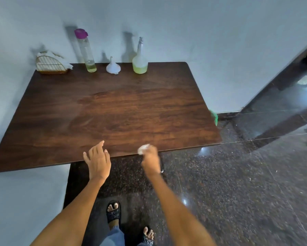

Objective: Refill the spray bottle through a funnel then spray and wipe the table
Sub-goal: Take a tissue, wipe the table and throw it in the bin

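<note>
Hands at the near table edge, right one w/ a tissue

Right hand (150, 161) balled round a white tissue (143, 149); left hand (98, 160) open, fingers spread. Far past both on the table (113, 107): spray bottle (140, 59), funnel (113, 66), refill bottle (86, 50).

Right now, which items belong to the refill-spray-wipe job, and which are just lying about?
Job: spray bottle, funnel, refill bottle, wad of tissue in the right hand, table.
Lying about: wire basket, green object past the table's right edge.
</note>
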The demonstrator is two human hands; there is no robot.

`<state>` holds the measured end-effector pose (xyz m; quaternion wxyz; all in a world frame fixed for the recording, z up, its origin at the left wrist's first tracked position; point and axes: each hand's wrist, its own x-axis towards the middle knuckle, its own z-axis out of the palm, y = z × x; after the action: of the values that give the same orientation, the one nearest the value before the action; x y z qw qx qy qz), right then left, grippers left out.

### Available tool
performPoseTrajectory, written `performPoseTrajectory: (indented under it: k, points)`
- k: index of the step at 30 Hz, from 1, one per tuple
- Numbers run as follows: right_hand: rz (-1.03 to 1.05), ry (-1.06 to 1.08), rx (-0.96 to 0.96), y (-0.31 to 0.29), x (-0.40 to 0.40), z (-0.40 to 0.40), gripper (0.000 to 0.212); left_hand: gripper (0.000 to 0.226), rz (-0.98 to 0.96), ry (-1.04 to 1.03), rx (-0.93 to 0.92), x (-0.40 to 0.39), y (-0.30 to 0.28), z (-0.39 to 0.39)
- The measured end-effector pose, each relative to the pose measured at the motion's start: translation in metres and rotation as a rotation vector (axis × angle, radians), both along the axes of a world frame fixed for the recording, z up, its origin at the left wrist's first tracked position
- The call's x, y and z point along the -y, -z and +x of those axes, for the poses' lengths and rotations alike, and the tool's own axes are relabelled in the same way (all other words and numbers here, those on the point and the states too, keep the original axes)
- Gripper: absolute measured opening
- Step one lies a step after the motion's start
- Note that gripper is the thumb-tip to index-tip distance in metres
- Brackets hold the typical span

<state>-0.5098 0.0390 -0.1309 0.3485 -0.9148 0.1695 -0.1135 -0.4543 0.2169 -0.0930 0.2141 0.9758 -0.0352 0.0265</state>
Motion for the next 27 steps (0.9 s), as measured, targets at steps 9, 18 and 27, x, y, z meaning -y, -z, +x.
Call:
performPoseTrajectory:
  k: [9,18,27]
  points:
    - [0.239,0.076,-0.211,-0.036,0.102,-0.014,0.023,0.036,-0.047,0.189,0.032,0.111,-0.030,-0.005]
    - [0.714,0.298,-0.114,-0.089,0.262,0.028,0.013,0.036,-0.079,0.571,0.096,0.278,-0.040,0.029]
    - [0.635,0.483,-0.006,-0.084,0.392,0.058,0.016,0.032,-0.126,0.660,0.081,0.449,-0.051,0.084]
